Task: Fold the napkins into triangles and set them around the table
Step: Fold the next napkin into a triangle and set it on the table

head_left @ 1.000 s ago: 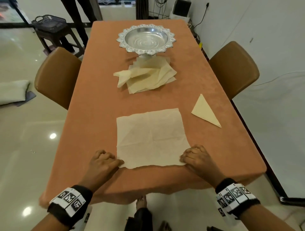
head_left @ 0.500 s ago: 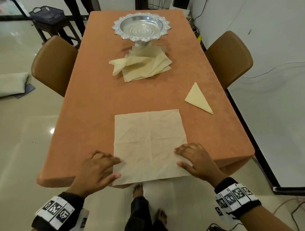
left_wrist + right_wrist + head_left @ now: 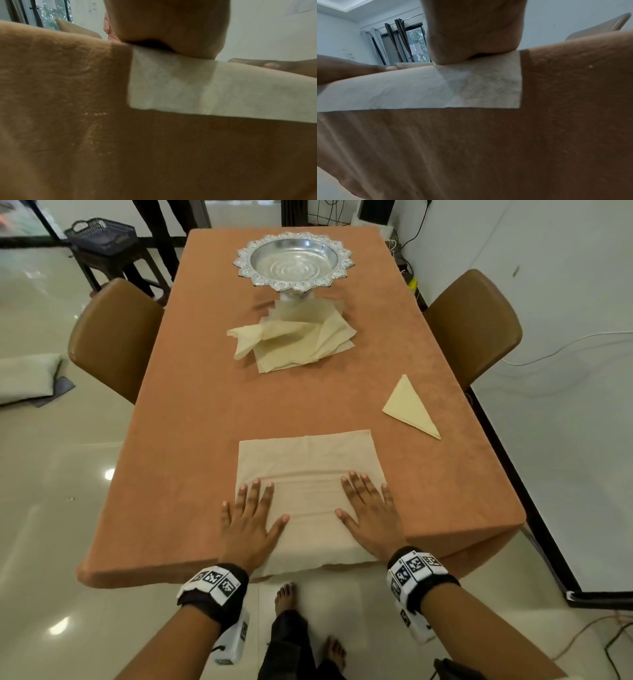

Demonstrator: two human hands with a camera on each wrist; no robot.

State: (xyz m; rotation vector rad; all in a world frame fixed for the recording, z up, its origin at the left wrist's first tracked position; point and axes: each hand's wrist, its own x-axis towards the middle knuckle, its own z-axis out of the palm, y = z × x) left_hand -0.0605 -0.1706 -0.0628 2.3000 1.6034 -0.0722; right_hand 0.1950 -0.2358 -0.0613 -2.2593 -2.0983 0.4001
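A square cream napkin (image 3: pixel 310 460) lies flat at the near end of the orange table (image 3: pixel 191 440), its near edge hanging over the table's front edge (image 3: pixel 188 88) (image 3: pixel 436 89). My left hand (image 3: pixel 251 515) presses flat on its left side, fingers spread straight. My right hand (image 3: pixel 368 510) presses flat on its right side the same way. Small wrinkles run across the napkin between the hands. A folded triangle napkin (image 3: pixel 409 407) lies near the right table edge. A loose pile of napkins (image 3: pixel 294 340) sits in the middle of the table.
An ornate silver pedestal bowl (image 3: pixel 294 263) stands behind the pile. Brown chairs flank the table, one at the left (image 3: pixel 114 337) and one at the right (image 3: pixel 474 326). A dark basket on a stool (image 3: pixel 99 234) is at the far left. My bare feet (image 3: pixel 286 597) show below the table.
The napkin slid toward me until its near edge hangs over the table's front. Both hands went from curled at its near corners to flat and spread on top of it.
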